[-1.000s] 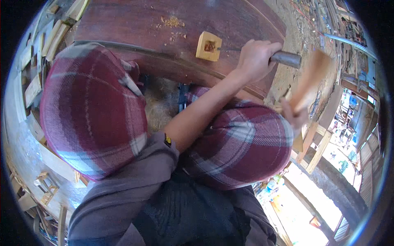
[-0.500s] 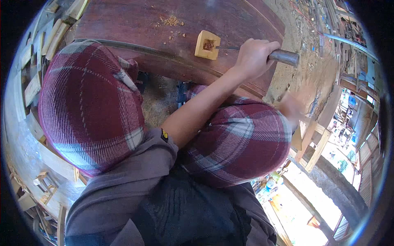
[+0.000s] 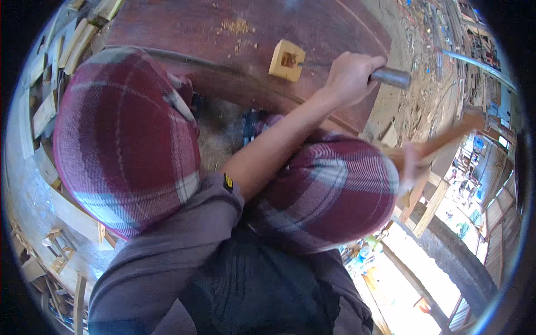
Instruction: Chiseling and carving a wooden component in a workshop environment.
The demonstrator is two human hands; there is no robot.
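My left hand [image 3: 353,79] is closed round a chisel; its thick grey cylindrical handle [image 3: 392,77] sticks out to the right of the fist. The thin dark blade runs left to the side of a small yellowish wooden block [image 3: 287,60]. A squarish recess shows in the block's face, with a notch in its right edge. My right hand [image 3: 410,166], smeared by motion and partly hidden behind my right knee, grips a blurred brown wooden bar [image 3: 446,137] that points up and right.
The block lies on a dark red-brown wooden tabletop [image 3: 184,28] with wood chips [image 3: 237,26] scattered on it. My knees, in plaid cloth [image 3: 128,139], rise at its near edge. Wood pieces [image 3: 78,47] are piled at the left; a wooden frame [image 3: 427,209] stands at the right.
My right hand has moved downward, and the brown bar now shows more plainly. The block, chisel and left hand appear shifted slightly right in the picture; my left grip is unchanged.
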